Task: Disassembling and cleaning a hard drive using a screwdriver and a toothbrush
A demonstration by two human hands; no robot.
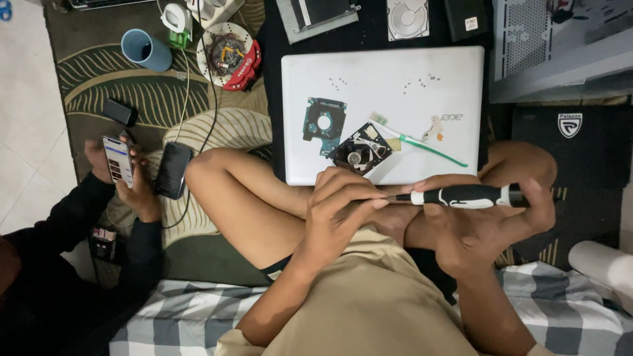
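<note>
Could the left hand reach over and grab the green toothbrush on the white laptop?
Probably yes: the left hand sits at the closed white laptop's near edge, and the green toothbrush lies uncovered beyond it. Its fingers pinch the black-and-white screwdriver's tip, though.

Right hand [491, 221] grips black-and-white screwdriver [461, 196]; left hand [339, 201] pinches its tip. Opened hard drive [361, 151], green toothbrush [419, 140] on closed white laptop [382, 86].

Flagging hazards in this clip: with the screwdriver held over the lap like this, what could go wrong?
1. Tiny loose screws lie scattered on the closed white laptop; a nudge could roll them onto the patterned rug.
2. The left hand pinches the tip of the screwdriver gripped by the right hand; a slip might jab a finger.
3. The opened hard drive sits near the laptop's edge, exposed to knocks.
</note>
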